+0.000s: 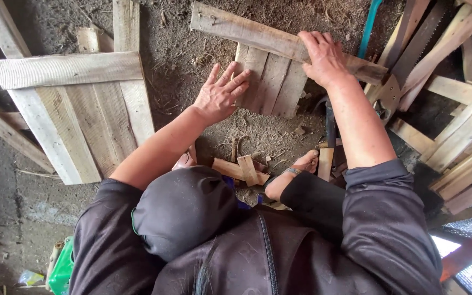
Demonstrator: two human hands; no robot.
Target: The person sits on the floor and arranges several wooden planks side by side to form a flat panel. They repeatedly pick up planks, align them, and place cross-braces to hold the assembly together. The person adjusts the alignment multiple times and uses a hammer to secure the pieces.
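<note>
My left hand (220,93) lies flat with fingers spread against the left edge of three short wooden slats (271,82) set side by side on the dirt floor. My right hand (323,57) presses down on a long weathered cross board (279,39) laid over the slats' far ends. Neither hand grips anything. My knee and a sandalled foot (296,172) show below the slats.
A finished slat panel (77,104) lies at the left. Loose boards are stacked at the right (460,125), with a hand saw (405,60) and a hammer handle (330,125) near them. Small wood offcuts (244,169) lie by my feet.
</note>
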